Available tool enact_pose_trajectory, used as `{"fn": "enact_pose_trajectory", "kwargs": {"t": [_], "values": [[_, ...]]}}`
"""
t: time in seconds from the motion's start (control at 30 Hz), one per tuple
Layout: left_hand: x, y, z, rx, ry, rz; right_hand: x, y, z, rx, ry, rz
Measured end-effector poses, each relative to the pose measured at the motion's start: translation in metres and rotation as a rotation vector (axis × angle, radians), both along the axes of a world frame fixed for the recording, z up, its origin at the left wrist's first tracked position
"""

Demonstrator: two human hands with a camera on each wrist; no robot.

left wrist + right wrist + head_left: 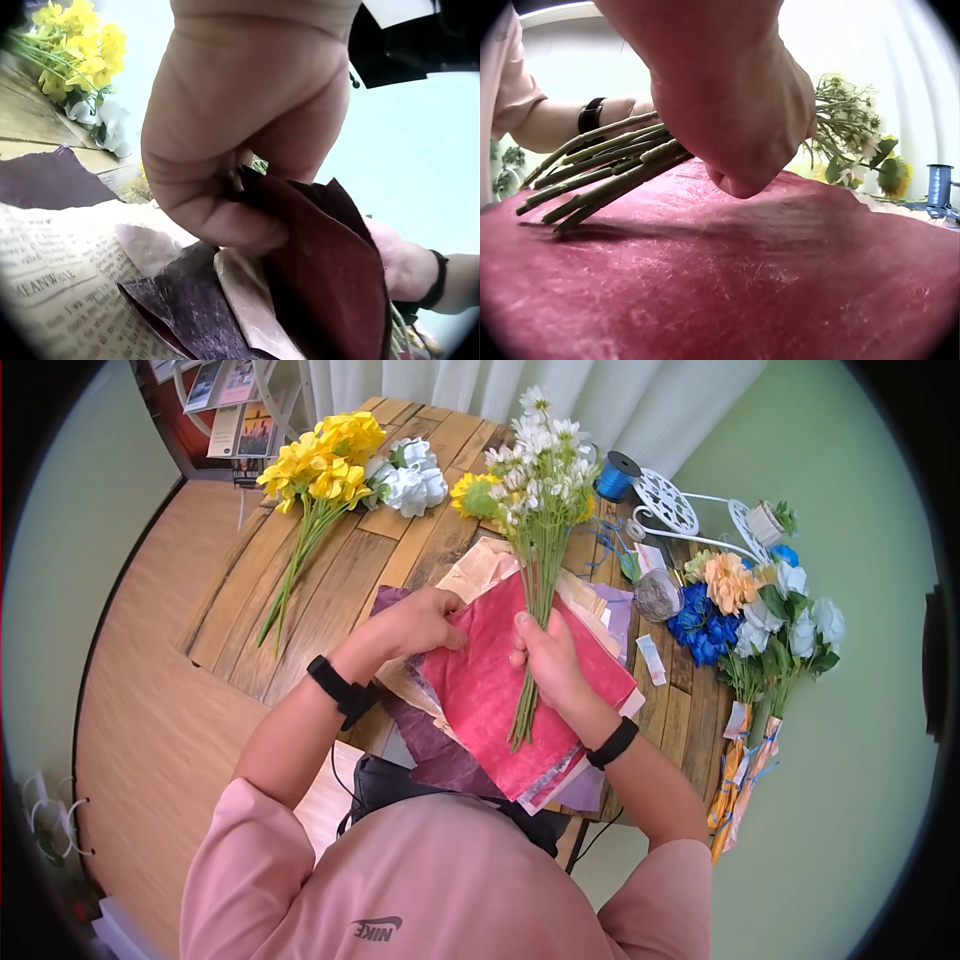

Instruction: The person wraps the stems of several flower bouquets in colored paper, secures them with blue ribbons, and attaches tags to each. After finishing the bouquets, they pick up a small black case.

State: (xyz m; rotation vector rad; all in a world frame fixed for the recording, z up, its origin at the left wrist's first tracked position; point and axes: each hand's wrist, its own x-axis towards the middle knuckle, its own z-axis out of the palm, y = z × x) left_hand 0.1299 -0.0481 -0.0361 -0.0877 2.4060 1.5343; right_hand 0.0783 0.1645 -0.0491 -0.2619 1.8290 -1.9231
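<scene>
Wooden planks form the counter point(345, 575), with a pale curtain point(450, 385) and a green wall point(850, 520) behind. Nearest the person, a dark purple sheet point(450, 772) sticks out from under a loose stack of wrapping papers; the left wrist view shows that one of them, a cream sheet point(45, 300), bears printed words. On top lies a red sheet point(480, 690). The left hand point(425, 622) pinches that sheet near its left edge, fingers curled. The right hand point(550, 660) is closed around the stems of the white flower bunch point(540, 550), which lies above the red sheet, blooms pointing away from the person. In the right wrist view the cut ends overhang the paper and throw a shadow on it.

This looks like the start of wrapping: the bunch is placed, but the red paper is not yet around it. The next move seems to call for a steady right hand while the left lifts the edge over the stems, without dragging the layers below.

Farther off are a bouquet with blue blooms point(705, 622) on the right, a yellow bunch point(325, 465), pale blue-white flowers point(410, 485) and a blue ribbon spool point(616, 476).
</scene>
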Motion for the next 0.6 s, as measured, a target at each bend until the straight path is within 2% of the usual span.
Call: {"fn": "enact_pose_trajectory", "kwargs": {"t": [0.17, 0.33, 0.37, 0.43, 0.53, 0.57, 0.6], "values": [[0.003, -0.001, -0.009, 0.171, -0.038, 0.103, -0.007, -0.001, 0.006, -0.019, 0.002, -0.009], [-0.001, 0.003, -0.015, -0.016, 0.050, 0.119, -0.005, -0.006, 0.002, -0.001, 0.004, -0.065], [0.001, 0.007, -0.016, -0.014, 0.053, 0.110, -0.007, -0.008, -0.008, 0.097, 0.000, -0.084], [0.007, 0.016, -0.015, 0.571, -0.110, 0.230, -0.014, -0.011, -0.022, 0.225, 0.012, -0.102], [0.018, 0.027, -0.009, 0.667, -0.184, 0.161, -0.024, -0.008, -0.018, 0.341, -0.060, -0.015], [0.017, 0.028, -0.016, 0.604, -0.161, 0.128, -0.029, -0.008, -0.019, 0.338, -0.065, -0.023], [0.017, 0.029, -0.017, 0.601, -0.166, 0.122, -0.035, -0.006, -0.020, 0.429, -0.050, 0.063]]}}
